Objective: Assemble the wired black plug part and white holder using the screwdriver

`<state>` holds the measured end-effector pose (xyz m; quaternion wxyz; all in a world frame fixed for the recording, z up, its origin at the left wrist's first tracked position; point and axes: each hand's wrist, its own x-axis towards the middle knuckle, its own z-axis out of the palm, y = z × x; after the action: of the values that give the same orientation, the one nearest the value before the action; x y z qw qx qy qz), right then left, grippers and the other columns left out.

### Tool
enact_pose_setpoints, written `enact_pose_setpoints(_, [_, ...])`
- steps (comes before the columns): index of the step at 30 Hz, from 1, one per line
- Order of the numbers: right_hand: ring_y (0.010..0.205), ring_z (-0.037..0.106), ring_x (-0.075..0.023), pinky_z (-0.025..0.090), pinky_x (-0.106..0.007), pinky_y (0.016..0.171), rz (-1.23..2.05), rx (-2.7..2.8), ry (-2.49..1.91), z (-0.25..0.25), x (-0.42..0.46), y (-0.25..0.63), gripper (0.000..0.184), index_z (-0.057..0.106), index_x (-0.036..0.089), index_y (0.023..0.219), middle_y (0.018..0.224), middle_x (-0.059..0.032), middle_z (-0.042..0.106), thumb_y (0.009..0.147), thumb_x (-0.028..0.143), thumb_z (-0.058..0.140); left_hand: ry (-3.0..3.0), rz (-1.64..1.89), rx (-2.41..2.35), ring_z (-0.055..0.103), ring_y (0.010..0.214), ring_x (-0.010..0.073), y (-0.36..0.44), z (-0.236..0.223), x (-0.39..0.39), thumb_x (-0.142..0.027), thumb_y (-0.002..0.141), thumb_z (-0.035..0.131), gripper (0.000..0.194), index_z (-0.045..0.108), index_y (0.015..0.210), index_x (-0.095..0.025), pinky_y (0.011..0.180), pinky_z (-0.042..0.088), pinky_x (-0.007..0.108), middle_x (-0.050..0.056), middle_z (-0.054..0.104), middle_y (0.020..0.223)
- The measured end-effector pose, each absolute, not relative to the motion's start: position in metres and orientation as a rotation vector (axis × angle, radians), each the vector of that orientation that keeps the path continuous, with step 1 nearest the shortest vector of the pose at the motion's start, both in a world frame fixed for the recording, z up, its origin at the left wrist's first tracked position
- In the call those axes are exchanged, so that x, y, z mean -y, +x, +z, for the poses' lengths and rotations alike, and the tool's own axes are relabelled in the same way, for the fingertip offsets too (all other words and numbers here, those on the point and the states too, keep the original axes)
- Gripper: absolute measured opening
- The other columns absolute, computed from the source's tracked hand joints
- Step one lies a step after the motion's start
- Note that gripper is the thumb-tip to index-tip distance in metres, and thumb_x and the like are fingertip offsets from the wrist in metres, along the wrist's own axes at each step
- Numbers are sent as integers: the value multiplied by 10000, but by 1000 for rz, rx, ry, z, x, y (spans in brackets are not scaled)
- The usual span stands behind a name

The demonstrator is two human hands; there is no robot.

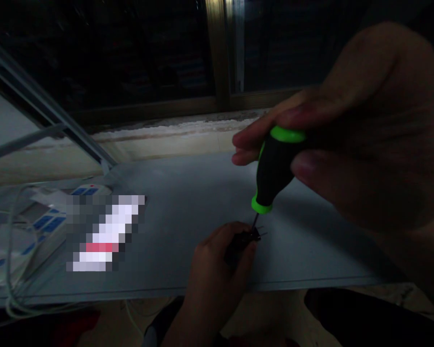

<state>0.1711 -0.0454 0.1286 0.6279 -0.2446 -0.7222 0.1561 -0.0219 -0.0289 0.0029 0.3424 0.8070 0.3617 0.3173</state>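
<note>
My right hand (369,125) grips a screwdriver (277,166) with a black and bright green handle. Its handle leans a little to the right, and the thin metal shaft points down. Below it, my left hand (220,265) is closed around a small dark part (255,234) with thin wires or pins sticking out to the right. The shaft's tip meets this part; the exact contact point is too dark to make out. Most of the part is hidden by my left fingers and thumb.
A grey table (173,250) lies under my hands. On its left are white power strips (50,221) with blue sockets, a looping pale cable (9,270) and a pixelated white item (110,231). A metal frame (75,140) and a dark window (130,58) stand behind.
</note>
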Motion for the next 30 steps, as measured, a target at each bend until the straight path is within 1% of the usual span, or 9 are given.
enact_pose_setpoints(3, [816,710,-198,628,-303,605,226,1700,-528,127,40,175,306,659,283,964,840,27,631,746,288,873,2087,832,-932,748,897,170,-21,3,29,-205,905,666,202,681,1101,-253,818,585,295,21,782,1032])
enact_pose_setpoints(8, [739,638,-138,558,-235,571,35,1631,-859,123,44,178,285,652,263,917,826,26,630,746,279,878,2076,850,-940,746,922,169,-19,4,30,-196,903,665,208,672,1102,-257,837,581,295,16,779,1038])
enact_pose_setpoints(11, [823,665,-157,587,-249,604,57,1652,-923,122,51,178,291,645,270,935,943,5,653,753,302,869,2069,840,-943,743,912,167,-20,4,31,-204,912,654,207,673,1111,-259,821,583,294,15,775,1039])
enact_pose_setpoints(14, [1114,689,-240,640,-344,818,195,1689,-820,126,56,178,229,647,303,1024,1168,-22,678,843,215,756,2083,818,-948,742,909,176,-21,4,30,-211,908,656,200,684,1103,-246,831,585,306,25,777,1031])
enact_pose_setpoints(16, [1170,686,-262,637,-374,885,261,1695,-763,130,58,177,245,649,306,1066,1185,-26,687,854,236,750,2090,809,-950,742,925,184,-22,4,30,-217,908,656,205,688,1110,-239,850,586,316,34,780,1042])
enact_pose_setpoints(20, [922,753,-232,652,-323,742,312,1737,-819,138,61,179,346,662,271,1035,1048,-27,734,774,401,848,2104,812,-954,744,910,187,-22,5,29,-228,908,664,210,692,1117,-236,847,587,320,39,780,1046])
enact_pose_setpoints(25, [783,696,-160,604,-244,634,243,1734,-878,133,59,182,337,672,283,970,901,19,698,727,361,892,2094,843,-969,746,940,204,-20,5,29,-221,903,669,206,691,1108,-232,876,589,343,53,780,1057])
enact_pose_setpoints(28, [714,656,-149,591,-259,589,172,1701,-878,130,57,181,298,669,308,944,872,30,658,740,360,881,2096,860,-970,747,926,205,-20,4,29,-218,900,671,200,690,1098,-237,859,595,341,50,781,1042])
enact_pose_setpoints(30, [762,673,-177,598,-290,588,179,1706,-848,131,57,180,291,666,332,950,924,23,669,748,386,869,2112,852,-962,748,900,209,-20,5,30,-216,896,670,198,694,1092,-233,846,599,347,54,783,1019])
